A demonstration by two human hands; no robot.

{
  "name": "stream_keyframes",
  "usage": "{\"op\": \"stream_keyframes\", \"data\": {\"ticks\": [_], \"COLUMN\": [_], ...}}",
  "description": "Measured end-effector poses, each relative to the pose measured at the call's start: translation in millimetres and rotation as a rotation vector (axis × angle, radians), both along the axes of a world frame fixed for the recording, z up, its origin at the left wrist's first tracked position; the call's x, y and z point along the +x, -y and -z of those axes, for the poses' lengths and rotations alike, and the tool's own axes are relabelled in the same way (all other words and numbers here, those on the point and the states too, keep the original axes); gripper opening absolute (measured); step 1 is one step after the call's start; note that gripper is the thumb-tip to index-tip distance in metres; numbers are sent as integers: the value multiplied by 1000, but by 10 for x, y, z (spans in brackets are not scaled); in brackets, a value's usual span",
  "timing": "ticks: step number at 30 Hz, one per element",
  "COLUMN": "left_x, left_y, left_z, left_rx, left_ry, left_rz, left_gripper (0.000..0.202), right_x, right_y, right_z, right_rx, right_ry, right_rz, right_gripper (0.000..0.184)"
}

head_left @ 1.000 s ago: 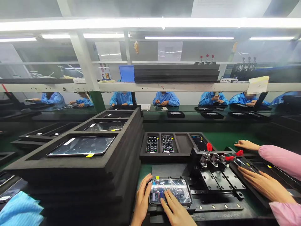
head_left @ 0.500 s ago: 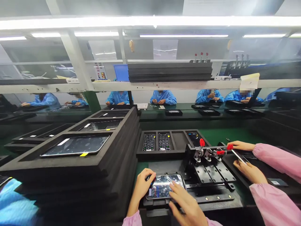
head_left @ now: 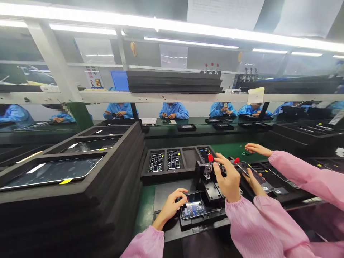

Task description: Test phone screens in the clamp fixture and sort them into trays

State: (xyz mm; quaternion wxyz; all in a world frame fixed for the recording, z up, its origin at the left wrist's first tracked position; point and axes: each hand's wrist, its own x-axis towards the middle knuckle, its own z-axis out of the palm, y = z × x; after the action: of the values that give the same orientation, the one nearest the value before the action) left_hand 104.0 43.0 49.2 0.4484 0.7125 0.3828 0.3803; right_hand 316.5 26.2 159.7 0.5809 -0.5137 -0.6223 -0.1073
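Observation:
A smartphone (head_left: 195, 210), its glossy screen up, lies in the black base (head_left: 200, 221) of a clamping fixture. My left hand (head_left: 171, 206) has its fingers curled round the left end of phone and base. The phone's right end lies beside or under the metal clamp plates (head_left: 213, 191); which, I cannot tell. My right hand (head_left: 228, 175) is raised over the toggle clamps, thumb and fingers apart, close to a red clamp handle (head_left: 210, 158). It hides part of the clamps, so any contact is unclear. Another red handle (head_left: 236, 160) shows to its right.
Behind the fixture stands a foam tray (head_left: 161, 175) with phones in its slots. Stacked foam trays (head_left: 107, 179) rise at the left. A co-worker's hand (head_left: 255, 181) holds a phone close on my right; their other hand (head_left: 259, 149) reaches behind. People in blue sit opposite.
The phone and its base have shifted right towards the clamp plates, with my left hand following. My right hand has left the screen and risen to the clamps. The view has turned right.

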Motion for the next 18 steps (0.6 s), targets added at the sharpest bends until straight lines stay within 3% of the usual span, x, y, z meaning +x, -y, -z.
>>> {"op": "stream_keyframes", "data": {"ticks": [5,9,13,16,18], "left_x": [-56,-36,-17,-12,-18], "left_y": [-66,-76,-68,-66,-55], "left_z": [91,130,130,122,114], "left_rx": [-28,-45,-54,-55,-51], "left_ry": [40,45,40,40,34], "left_rz": [-22,-37,-53,-40,-29], "left_gripper": [34,34,31,26,28], "right_x": [58,79,75,74,102], "right_y": [-221,-30,302,395,382], "right_z": [-125,-69,292,629,765], "right_rx": [-195,-91,-46,-208,-313], "right_ry": [164,163,216,389,464], "right_rz": [-88,-14,110,123,97], "right_gripper": [34,25,20,32,39]}}
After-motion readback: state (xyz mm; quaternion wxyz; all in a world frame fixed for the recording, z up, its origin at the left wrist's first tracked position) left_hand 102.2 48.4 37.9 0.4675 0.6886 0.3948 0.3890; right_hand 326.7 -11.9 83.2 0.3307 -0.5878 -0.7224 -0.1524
